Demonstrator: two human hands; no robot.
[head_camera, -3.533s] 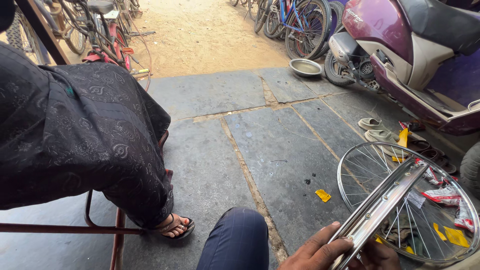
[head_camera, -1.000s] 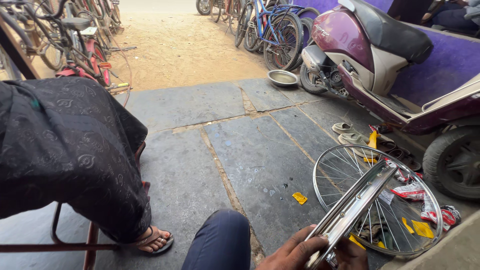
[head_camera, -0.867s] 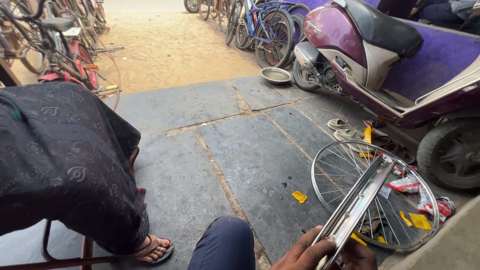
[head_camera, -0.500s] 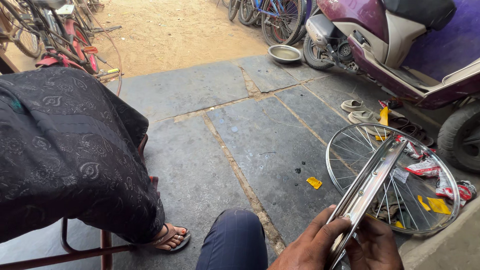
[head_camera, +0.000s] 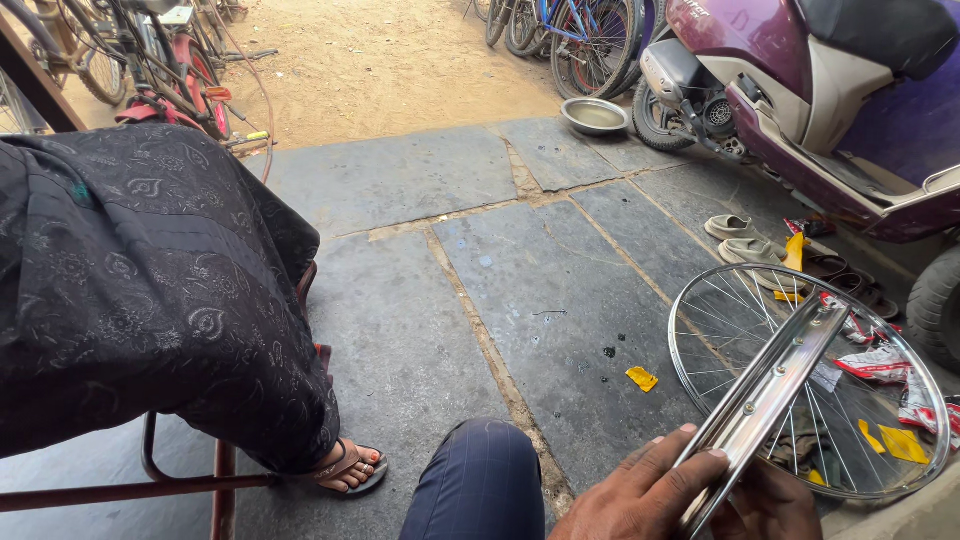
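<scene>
My left hand (head_camera: 645, 490) is at the bottom edge, its fingers curled over the near end of a shiny chrome bicycle rim (head_camera: 775, 385). The rim is seen edge-on and slants up to the right. My right hand (head_camera: 770, 505) grips the same rim from underneath and is partly hidden by it. Behind the rim, a spoked bicycle wheel (head_camera: 700, 315) lies flat on the grey stone floor, with wrappers and yellow scraps inside its ring. My knee (head_camera: 480, 480) in dark blue trousers is just left of my hands.
A person in black patterned clothing (head_camera: 150, 290) sits on a metal stool (head_camera: 185, 470) at the left, a sandalled foot (head_camera: 350, 465) nearby. A purple scooter (head_camera: 800, 90) stands at the right, sandals (head_camera: 740, 235) beside it. A steel bowl (head_camera: 595, 115) and bicycles (head_camera: 150, 60) are farther off.
The view has tipped down and shifted a little, so both hands show more fully at the bottom. The rim stays held in both hands at the same slant.
</scene>
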